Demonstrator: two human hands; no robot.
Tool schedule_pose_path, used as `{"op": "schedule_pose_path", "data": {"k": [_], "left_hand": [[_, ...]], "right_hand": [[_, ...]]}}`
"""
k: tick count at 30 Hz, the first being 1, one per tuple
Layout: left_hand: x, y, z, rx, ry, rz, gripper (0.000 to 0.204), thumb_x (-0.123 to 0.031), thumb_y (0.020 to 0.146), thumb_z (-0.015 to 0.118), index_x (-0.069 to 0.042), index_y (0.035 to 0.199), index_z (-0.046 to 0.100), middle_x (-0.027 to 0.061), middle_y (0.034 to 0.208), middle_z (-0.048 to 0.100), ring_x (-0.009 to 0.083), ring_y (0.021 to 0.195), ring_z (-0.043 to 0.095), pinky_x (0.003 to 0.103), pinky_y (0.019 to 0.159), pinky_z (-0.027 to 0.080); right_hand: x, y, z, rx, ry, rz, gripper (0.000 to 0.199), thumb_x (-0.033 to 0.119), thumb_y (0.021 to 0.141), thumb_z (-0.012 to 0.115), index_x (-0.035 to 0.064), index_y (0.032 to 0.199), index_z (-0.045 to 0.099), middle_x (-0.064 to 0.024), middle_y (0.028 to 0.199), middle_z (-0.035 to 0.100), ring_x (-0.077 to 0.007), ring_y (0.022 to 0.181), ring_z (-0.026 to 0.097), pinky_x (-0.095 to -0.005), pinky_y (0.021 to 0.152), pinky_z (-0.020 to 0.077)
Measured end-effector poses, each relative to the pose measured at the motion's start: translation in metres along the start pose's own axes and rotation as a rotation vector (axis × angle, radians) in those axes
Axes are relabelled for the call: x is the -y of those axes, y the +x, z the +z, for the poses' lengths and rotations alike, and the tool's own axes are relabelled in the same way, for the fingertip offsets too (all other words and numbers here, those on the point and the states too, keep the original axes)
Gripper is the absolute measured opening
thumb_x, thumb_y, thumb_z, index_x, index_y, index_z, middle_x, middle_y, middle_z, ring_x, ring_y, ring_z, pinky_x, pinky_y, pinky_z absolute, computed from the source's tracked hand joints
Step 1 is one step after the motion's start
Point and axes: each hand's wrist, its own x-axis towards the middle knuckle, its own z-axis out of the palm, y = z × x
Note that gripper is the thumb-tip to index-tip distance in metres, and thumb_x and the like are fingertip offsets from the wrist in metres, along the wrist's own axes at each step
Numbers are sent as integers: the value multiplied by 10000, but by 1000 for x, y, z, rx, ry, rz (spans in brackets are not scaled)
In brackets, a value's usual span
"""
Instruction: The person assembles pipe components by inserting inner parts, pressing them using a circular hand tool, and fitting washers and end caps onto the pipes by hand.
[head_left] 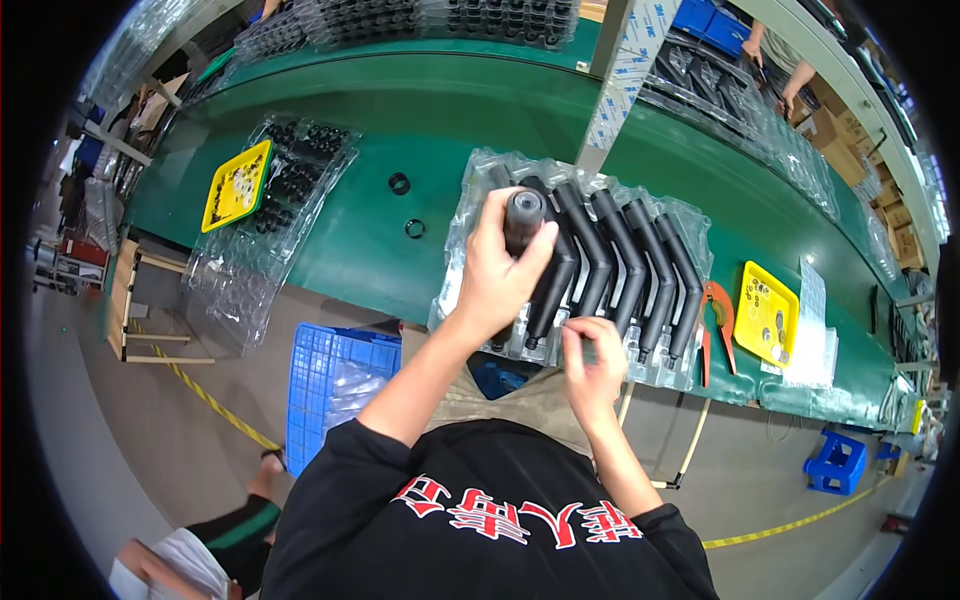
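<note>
Left hand (492,275) grips a black angled tube (524,222) by its round end, holding it up over the clear plastic tray (670,215) on the green desk (400,110). Right hand (592,358) is pinched narrow at the tray's near edge; what it holds I cannot tell. More black tubes (640,265) lie side by side in the tray, with orange cutters (716,318) just right of it

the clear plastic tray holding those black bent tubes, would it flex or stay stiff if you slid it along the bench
The clear plastic tray looks thin and crinkled at its rim, so it would probably flex if pulled by one edge. The black bent tubes sit in moulded slots, so they would likely stay put. It would probably slide easily on the smooth green bench.
</note>
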Motion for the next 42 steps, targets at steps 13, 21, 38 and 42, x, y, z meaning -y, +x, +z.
{"op": "schedule_pose_path", "data": {"k": [13,21,38,42], "left_hand": [[-49,-79,-14,513,162,-104,205,-8,671,758,-59,776,589,9,649,580,141,551,492,268,532,396],[-42,-95,-13,589,247,-107,231,-30,639,770,-40,835,648,43,704,648,174,573,560,286,550,432],[-10,-155,-21,531,-46,-307,664,-593,935,377,12,765,591,54,595,546,150,512,475,280,486,364],[-12,-156,-17,495,-24,-274,665,-589,941,362,7,748,587,45,575,535,142,507,469,274,483,356]], "right_hand": [[102,51,-75,488,383,193,107,-63,767,704,3,851,715,-44,816,605,-129,712,539,-235,674,447],[84,39,-83,572,421,279,134,-43,758,726,13,878,709,-32,826,608,-100,685,520,-213,627,434],[41,-10,-57,702,966,820,100,54,831,718,44,870,627,27,627,517,-54,583,488,-180,551,400],[39,-21,-50,677,1014,868,89,54,838,708,42,871,626,29,621,510,-56,578,480,-182,547,393]]}}
